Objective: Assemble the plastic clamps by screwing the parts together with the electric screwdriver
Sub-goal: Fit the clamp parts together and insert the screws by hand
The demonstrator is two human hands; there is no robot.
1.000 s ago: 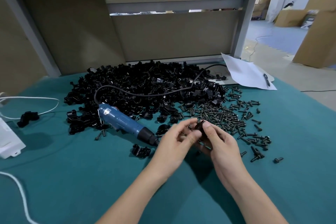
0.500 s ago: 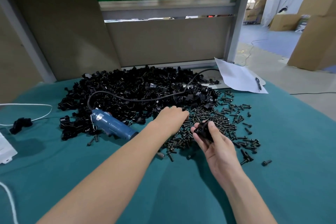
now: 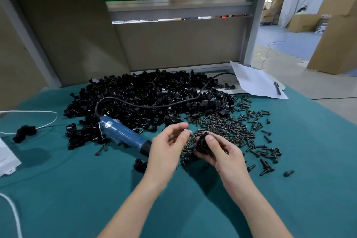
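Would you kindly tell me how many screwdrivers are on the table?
1. The screwdriver lies at the clamp pile's near edge, just left of the left hand. The pile could hide another.

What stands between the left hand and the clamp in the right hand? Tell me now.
Nothing visible does. The left hand pinches what looks like a screw just beside the clamp gripped by the right hand; only a small open gap parts them. The pile of screws lies on the table below, not between.

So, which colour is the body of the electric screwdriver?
The electric screwdriver body is blue, seen in the head view.
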